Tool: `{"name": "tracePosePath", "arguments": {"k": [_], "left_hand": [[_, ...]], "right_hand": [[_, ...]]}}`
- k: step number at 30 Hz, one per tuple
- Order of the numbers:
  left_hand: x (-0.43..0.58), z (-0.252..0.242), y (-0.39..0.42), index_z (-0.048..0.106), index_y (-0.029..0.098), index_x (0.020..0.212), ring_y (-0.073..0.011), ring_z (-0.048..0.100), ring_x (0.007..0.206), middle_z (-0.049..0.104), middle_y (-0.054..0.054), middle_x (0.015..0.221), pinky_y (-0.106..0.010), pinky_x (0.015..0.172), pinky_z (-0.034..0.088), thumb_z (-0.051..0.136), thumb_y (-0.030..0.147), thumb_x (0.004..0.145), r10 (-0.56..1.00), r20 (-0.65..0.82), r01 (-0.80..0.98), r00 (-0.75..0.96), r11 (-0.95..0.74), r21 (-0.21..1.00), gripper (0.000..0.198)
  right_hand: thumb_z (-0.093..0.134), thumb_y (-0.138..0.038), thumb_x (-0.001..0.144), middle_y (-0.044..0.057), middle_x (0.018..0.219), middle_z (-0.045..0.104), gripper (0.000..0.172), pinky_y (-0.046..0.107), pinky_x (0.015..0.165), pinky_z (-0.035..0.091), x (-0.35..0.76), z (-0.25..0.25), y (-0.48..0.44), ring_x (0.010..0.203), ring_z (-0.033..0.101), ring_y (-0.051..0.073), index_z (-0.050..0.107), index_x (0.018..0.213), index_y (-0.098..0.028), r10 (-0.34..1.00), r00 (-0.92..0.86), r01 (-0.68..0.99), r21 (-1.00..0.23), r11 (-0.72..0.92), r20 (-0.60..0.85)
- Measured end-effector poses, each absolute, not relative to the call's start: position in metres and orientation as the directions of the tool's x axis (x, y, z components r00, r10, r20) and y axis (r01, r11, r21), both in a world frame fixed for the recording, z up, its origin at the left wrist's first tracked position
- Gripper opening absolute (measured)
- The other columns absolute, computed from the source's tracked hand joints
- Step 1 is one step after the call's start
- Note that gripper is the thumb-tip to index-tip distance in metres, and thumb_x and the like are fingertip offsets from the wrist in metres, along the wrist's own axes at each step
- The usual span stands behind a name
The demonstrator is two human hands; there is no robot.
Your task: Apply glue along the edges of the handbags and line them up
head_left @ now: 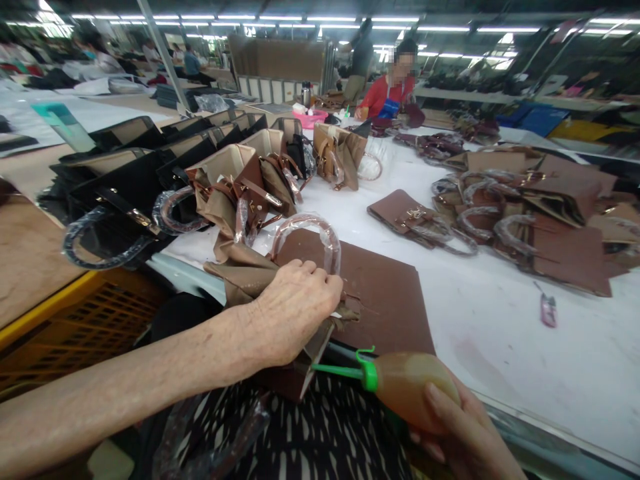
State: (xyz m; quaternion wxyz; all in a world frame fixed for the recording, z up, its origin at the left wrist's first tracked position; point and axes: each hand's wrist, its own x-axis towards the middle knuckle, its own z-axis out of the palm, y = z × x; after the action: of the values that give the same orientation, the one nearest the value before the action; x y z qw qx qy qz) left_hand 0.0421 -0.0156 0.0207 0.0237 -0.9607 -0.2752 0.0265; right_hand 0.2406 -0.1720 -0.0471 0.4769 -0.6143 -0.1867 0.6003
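A brown handbag point(385, 293) lies over the table's near edge, one panel flat on the white top and a plastic-wrapped handle point(330, 240) standing up. My left hand point(300, 307) is closed on the bag's tan lining, its fingertips hidden. In my right hand point(465, 427) is a squeeze bottle point(413, 387) of amber liquid, with a green cap and long green nozzle. The nozzle points left, its tip at the bag's open edge below my left hand; I cannot tell whether they touch. Another wrapped handle point(240, 440) hangs over my lap.
Black handbags point(120, 193) and brown handbags point(250, 180) stand in rows at the left. A pile of brown bags point(570, 233) and a small pink tool point(549, 311) lie on the right. A yellow crate point(100, 320) sits below left. Across the table is a person in red point(370, 100).
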Motion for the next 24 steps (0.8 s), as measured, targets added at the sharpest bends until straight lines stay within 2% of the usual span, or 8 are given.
{"name": "tracePosePath", "arguments": {"k": [6,19,24], "left_hand": [[0.042,0.021,-0.016,0.046,0.017,0.086,-0.0216,0.051,0.076,0.057,-0.004,0.082,-0.035,0.067,0.040,0.071,0.027,0.067,0.531,-0.046,0.528,0.846,-0.847,-0.050,0.033],[0.041,0.023,-0.017,0.047,0.016,0.089,-0.0213,0.050,0.078,0.057,-0.005,0.085,-0.035,0.069,0.039,0.068,0.026,0.071,0.528,-0.069,0.527,0.847,-0.849,-0.032,0.029],[0.041,0.023,-0.016,0.046,0.016,0.089,-0.0215,0.050,0.079,0.057,-0.005,0.085,-0.036,0.071,0.039,0.066,0.025,0.072,0.525,-0.050,0.525,0.849,-0.851,-0.025,0.028]], "right_hand": [[0.070,-0.053,0.066,0.001,0.057,0.058,0.052,0.014,0.034,0.025,0.237,-0.043,-0.173,0.041,0.052,0.011,0.052,0.099,-0.017,0.784,0.211,-0.348,-0.794,-0.498,-0.584],[0.069,-0.054,0.065,0.001,0.061,0.058,0.057,0.016,0.035,0.026,0.233,-0.033,-0.172,0.044,0.052,0.013,0.050,0.106,-0.020,0.781,0.209,-0.294,-0.799,-0.525,-0.589],[0.068,-0.057,0.063,0.001,0.062,0.058,0.055,0.021,0.035,0.032,0.235,-0.025,-0.177,0.046,0.051,0.016,0.054,0.105,-0.023,0.797,0.195,-0.191,-0.819,-0.540,-0.571]]}}
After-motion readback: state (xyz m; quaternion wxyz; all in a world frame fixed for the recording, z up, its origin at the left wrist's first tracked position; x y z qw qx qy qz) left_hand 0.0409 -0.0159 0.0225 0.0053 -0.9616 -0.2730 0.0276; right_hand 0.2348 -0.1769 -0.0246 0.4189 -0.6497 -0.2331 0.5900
